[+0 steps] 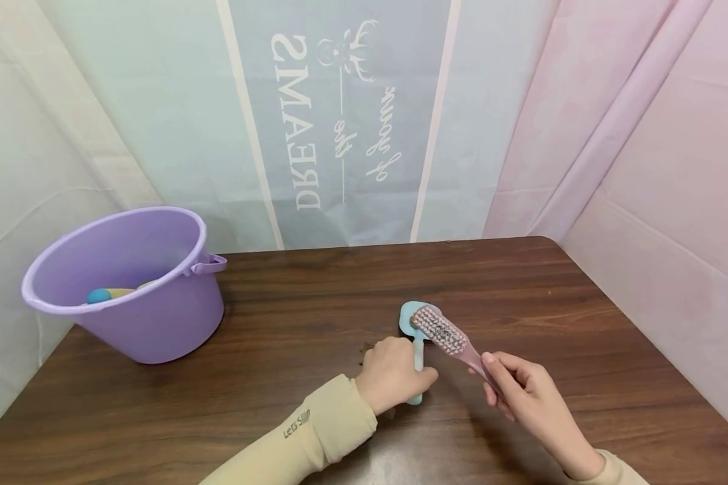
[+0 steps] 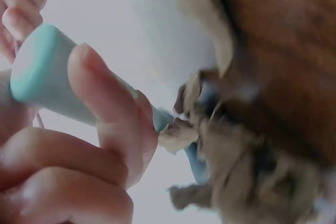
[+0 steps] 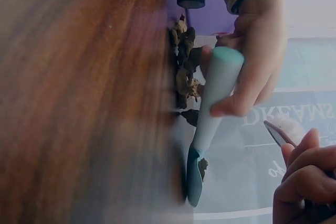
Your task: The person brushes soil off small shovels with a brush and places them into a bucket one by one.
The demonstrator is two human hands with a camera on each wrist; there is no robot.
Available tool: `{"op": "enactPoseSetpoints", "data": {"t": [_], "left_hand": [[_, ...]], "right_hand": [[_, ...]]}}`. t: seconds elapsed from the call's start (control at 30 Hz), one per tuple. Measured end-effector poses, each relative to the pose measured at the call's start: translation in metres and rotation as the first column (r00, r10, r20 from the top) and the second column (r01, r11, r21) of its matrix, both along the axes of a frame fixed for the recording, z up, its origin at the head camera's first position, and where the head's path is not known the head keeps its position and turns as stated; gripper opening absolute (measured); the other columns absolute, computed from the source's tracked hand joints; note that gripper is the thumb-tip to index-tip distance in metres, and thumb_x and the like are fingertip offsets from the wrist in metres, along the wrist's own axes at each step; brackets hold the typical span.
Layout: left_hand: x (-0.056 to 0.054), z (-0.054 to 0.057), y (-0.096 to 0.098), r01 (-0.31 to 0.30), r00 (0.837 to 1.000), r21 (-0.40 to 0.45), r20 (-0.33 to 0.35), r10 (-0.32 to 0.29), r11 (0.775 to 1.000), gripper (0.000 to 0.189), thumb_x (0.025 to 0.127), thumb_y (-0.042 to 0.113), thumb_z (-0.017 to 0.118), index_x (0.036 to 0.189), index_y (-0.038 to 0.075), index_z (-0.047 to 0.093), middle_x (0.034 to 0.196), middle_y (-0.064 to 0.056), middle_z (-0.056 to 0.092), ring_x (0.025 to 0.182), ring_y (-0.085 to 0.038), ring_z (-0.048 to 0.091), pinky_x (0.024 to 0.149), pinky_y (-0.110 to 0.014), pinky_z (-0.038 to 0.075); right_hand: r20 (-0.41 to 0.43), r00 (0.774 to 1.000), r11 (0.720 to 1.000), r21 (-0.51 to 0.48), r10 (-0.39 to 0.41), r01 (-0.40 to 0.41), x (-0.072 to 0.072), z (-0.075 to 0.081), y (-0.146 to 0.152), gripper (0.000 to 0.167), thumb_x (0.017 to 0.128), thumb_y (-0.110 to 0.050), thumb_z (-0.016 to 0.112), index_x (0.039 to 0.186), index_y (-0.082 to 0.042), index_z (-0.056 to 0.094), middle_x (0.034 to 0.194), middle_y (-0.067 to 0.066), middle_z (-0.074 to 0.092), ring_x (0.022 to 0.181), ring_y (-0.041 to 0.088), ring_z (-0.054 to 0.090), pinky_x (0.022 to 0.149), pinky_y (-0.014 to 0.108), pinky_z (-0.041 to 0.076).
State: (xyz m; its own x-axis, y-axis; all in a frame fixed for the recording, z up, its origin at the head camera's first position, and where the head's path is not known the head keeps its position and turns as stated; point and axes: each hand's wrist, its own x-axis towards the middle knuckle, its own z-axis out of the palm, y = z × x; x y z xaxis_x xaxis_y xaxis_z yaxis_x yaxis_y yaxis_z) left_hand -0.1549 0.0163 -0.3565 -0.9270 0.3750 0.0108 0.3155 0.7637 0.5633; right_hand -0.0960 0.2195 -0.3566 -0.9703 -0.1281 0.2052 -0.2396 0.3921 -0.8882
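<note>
My left hand point(image 1: 394, 370) grips the pale handle of a small light-blue toy shovel point(image 1: 408, 313), its blade pointing away from me, low over the table. In my right hand point(image 1: 530, 394) a pink scrub brush point(image 1: 443, 330) is pinched by its handle. Its bristles face up, with dark bits among them, and its head overlaps the blade in the head view. Crumpled dry brown leaves point(image 2: 231, 161) lie beside the shovel, mostly hidden under my left hand from above. The right wrist view shows a small brown piece point(image 3: 203, 169) at the blade.
A purple bucket point(image 1: 176, 323) stands at the left of the dark wooden table point(image 1: 303, 289), with a blue and yellow thing point(image 1: 100, 295) inside. A printed curtain point(image 1: 352, 222) hangs along the table's back edge, and pale fabric point(image 1: 673, 222) closes the right side.
</note>
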Motion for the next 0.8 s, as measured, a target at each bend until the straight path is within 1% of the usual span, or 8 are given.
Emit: {"op": "enactPoseSetpoints", "data": {"t": [0.1,0.17,0.23,0.4,0.6,0.67,0.8], "left_hand": [[-0.001,0.006,-0.006,-0.016,1.000,0.029,0.017,0.016,0.999,0.030,0.071,0.026,0.065,0.052,0.018,0.044,0.053,0.003,0.046,0.047,-0.013,0.046,0.042,-0.029,0.035],[0.000,0.008,-0.010,-0.013,0.999,0.043,0.033,0.012,0.999,0.029,0.070,0.026,0.065,0.052,0.018,0.044,0.053,0.003,0.047,0.047,-0.013,0.047,0.042,-0.029,0.036],[0.002,0.010,-0.016,-0.004,0.998,0.067,0.055,0.001,0.998,0.030,0.070,0.026,0.065,0.052,0.018,0.043,0.052,0.004,0.045,0.046,-0.013,0.045,0.042,-0.027,0.035],[0.013,0.014,-0.033,0.029,0.996,0.106,0.078,-0.037,0.994,0.030,0.069,0.023,0.064,0.049,0.017,0.042,0.047,0.007,0.038,0.041,-0.009,0.038,0.039,-0.025,0.029],[0.027,0.016,-0.051,0.071,0.994,0.140,0.070,-0.082,0.988,0.027,0.070,0.021,0.063,0.051,0.017,0.045,0.045,0.009,0.039,0.036,-0.005,0.037,0.037,-0.022,0.029],[0.031,0.018,-0.058,0.075,0.994,0.149,0.066,-0.086,0.986,0.026,0.070,0.020,0.063,0.051,0.016,0.045,0.044,0.011,0.038,0.035,-0.003,0.035,0.036,-0.022,0.028],[0.040,0.024,-0.069,0.058,0.996,0.147,0.057,-0.067,0.987,0.023,0.069,0.022,0.064,0.055,0.016,0.047,0.043,0.012,0.039,0.035,-0.003,0.036,0.036,-0.022,0.029]], "right_hand": [[0.006,1.000,1.000,-0.010,-0.007,0.007,0.000,0.002,0.000,0.028,0.103,-0.013,0.041,0.083,-0.001,0.059,0.057,0.002,0.050,0.037,0.012,0.035,0.033,0.027,0.031],[0.018,1.000,1.000,-0.013,-0.008,0.009,0.000,0.004,-0.001,0.029,0.103,-0.014,0.041,0.082,-0.001,0.058,0.057,0.001,0.051,0.037,0.011,0.036,0.033,0.027,0.031],[0.030,0.999,1.000,-0.008,-0.012,0.012,0.000,0.005,-0.002,0.031,0.103,-0.015,0.041,0.080,-0.001,0.056,0.057,0.001,0.050,0.037,0.011,0.036,0.033,0.027,0.031],[0.048,0.999,1.000,0.004,-0.012,0.012,0.002,0.005,-0.001,0.033,0.103,-0.016,0.041,0.080,0.000,0.057,0.056,0.002,0.050,0.037,0.010,0.035,0.033,0.026,0.030],[0.051,0.999,1.000,0.000,-0.003,0.003,0.001,0.004,0.000,0.033,0.103,-0.017,0.040,0.082,0.001,0.058,0.056,0.000,0.050,0.038,0.007,0.035,0.033,0.026,0.030],[0.037,0.999,1.000,-0.004,0.004,-0.004,0.001,0.004,0.000,0.032,0.103,-0.016,0.040,0.083,0.001,0.057,0.056,0.001,0.050,0.038,0.008,0.035,0.032,0.026,0.030],[0.008,1.000,1.000,-0.012,0.012,-0.012,0.000,0.004,0.000,0.029,0.103,-0.014,0.040,0.084,0.000,0.058,0.056,0.003,0.050,0.037,0.011,0.034,0.032,0.026,0.030]]}}
